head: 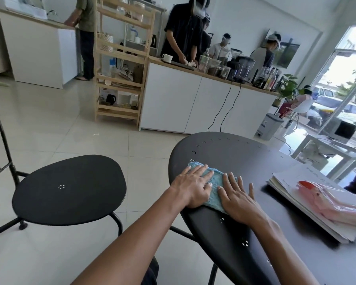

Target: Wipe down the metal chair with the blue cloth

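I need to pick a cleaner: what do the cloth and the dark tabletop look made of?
Cloth: soft woven or knitted fabric, light blue, visibly textured weave. Tabletop: likely painted metal, matte dark finish with small punched hole clusters; the exact material isn't certain.

Both hands flat, palms down, on blue cloth (215, 185) atop dark metal table (230, 153). Left hand (190, 187) on cloth's 9 o'clock part, right hand (237, 197) at its 4 o'clock, fingers spread. Metal chair (69, 190) w/ black seat at 9 o'clock of table, apart. Stacked papers (308, 194) w/ pink packet (327, 199) at 3 o'clock.
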`<state>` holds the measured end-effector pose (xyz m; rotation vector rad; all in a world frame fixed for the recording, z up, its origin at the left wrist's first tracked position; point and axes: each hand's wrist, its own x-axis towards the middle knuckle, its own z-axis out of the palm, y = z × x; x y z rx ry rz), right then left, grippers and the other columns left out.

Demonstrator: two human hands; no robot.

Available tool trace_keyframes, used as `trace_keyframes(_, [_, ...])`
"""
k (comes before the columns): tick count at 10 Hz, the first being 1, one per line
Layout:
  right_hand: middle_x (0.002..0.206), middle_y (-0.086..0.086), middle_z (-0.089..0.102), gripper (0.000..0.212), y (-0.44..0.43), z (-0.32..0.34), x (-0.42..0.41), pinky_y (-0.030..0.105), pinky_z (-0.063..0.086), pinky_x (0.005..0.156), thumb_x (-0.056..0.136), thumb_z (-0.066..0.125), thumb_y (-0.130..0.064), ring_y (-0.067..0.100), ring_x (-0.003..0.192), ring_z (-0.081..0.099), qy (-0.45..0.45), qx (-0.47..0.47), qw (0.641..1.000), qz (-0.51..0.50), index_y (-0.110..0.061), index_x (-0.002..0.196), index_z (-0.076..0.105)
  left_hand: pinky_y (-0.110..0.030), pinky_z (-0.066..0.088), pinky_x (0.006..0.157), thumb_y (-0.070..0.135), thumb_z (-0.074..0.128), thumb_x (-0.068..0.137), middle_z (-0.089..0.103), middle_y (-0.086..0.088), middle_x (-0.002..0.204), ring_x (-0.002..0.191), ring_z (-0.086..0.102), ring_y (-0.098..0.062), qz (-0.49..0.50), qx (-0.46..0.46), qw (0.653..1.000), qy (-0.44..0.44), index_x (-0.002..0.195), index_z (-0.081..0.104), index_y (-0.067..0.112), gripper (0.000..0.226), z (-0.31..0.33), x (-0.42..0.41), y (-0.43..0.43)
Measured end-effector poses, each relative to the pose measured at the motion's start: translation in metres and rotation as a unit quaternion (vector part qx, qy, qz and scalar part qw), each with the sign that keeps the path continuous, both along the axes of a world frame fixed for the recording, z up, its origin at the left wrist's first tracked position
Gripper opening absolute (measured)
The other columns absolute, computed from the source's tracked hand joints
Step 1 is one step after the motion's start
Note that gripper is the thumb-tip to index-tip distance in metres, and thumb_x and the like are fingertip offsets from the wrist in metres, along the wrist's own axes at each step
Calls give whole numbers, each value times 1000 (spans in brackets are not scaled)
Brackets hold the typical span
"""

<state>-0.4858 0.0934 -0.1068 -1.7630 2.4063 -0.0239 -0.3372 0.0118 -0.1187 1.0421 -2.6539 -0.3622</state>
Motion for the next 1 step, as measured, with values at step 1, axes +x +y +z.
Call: trace_keyframes(1, [166,3,18,60,-10,11,-4,48,-6,121,105,20,-47,23,154,4,3,-54,998,22,-17,157,22,-35,-3,122,39,24,101,5,1,164,150,2,-11,4,1,1000,1,156,15,25,57,3,1,-4])
